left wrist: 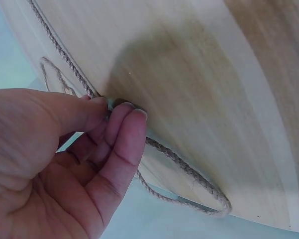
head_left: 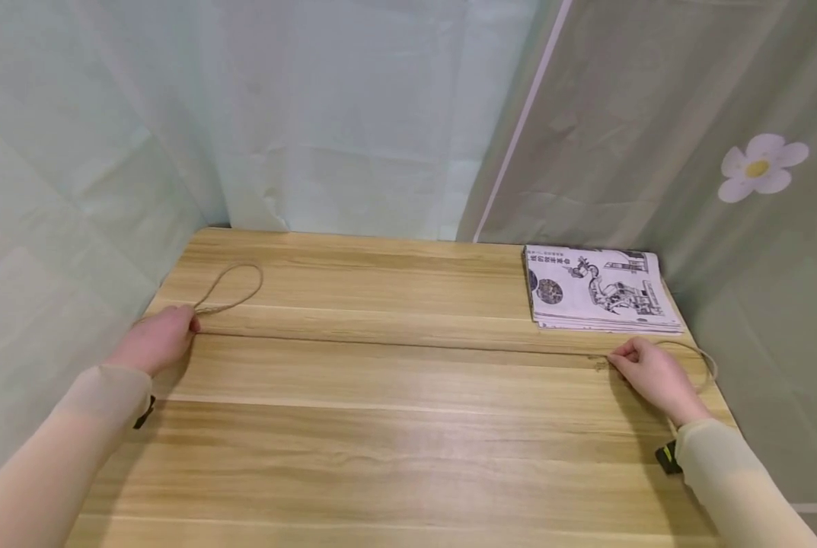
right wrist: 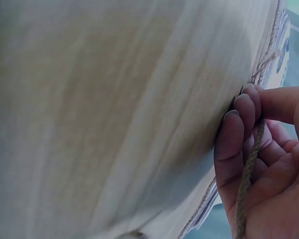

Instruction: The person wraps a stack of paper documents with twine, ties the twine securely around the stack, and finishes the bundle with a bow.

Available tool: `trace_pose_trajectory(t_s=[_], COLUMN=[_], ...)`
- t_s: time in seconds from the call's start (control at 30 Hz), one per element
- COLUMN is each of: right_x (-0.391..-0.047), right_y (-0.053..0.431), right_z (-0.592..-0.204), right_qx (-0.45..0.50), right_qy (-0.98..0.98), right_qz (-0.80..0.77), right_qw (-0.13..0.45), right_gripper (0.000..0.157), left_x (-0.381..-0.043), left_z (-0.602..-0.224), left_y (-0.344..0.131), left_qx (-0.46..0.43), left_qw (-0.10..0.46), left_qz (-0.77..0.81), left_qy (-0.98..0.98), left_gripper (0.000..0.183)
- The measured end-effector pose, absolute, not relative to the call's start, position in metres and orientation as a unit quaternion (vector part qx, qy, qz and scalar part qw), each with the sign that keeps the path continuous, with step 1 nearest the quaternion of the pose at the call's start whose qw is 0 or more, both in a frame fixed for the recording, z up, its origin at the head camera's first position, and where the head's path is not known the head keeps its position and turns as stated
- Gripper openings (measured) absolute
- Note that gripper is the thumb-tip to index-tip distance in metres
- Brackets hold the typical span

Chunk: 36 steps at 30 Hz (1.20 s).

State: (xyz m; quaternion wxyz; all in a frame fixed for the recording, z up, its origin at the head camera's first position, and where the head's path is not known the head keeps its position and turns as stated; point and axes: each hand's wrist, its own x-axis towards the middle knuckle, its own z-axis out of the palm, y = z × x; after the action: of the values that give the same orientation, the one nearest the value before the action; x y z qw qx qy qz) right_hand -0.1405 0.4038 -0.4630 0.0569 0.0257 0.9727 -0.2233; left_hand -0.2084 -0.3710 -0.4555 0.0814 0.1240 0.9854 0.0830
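A thin braided brown cord runs nearly straight across the wooden table between two hands. At its left end the left hand pinches it between thumb and fingertips; a loop of cord lies just beyond that hand. In the left wrist view, cord also bends back below the fingers. Toward the right table edge, the right hand pinches the cord near a frayed, knotted bit. More cord passes over the right palm in the right wrist view, and curves off past the table's edge.
A folded stack of printed newspaper lies at the table's back right corner, behind the right hand. Pale curtains hang close along the back and sides of the wooden table. Dark wrist straps sit at both sleeves.
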Motion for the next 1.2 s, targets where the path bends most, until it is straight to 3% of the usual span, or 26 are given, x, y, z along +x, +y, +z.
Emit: trace_pose_trajectory(t_s=[0.7, 1.03, 1.2], right_x=[-0.145, -0.143, -0.139], right_y=[0.398, 0.393, 0.394], right_z=[-0.461, -0.458, -0.454], right_qx=[0.010, -0.003, -0.007], right_qy=[0.977, 0.979, 0.975], right_qz=[-0.209, -0.205, -0.215], right_qw=[0.035, -0.010, -0.052], right_gripper=[0.019, 0.017, 0.018], left_x=[-0.206, -0.207, -0.207], left_z=[-0.454, -0.452, -0.443], left_y=[-0.368, -0.371, -0.364], left_qx=[0.103, 0.105, 0.094], left_qw=[0.079, 0.108, 0.113], left_qz=[0.082, 0.108, 0.127], left_qy=[0.988, 0.983, 0.981], left_gripper=[0.010, 0.006, 0.018])
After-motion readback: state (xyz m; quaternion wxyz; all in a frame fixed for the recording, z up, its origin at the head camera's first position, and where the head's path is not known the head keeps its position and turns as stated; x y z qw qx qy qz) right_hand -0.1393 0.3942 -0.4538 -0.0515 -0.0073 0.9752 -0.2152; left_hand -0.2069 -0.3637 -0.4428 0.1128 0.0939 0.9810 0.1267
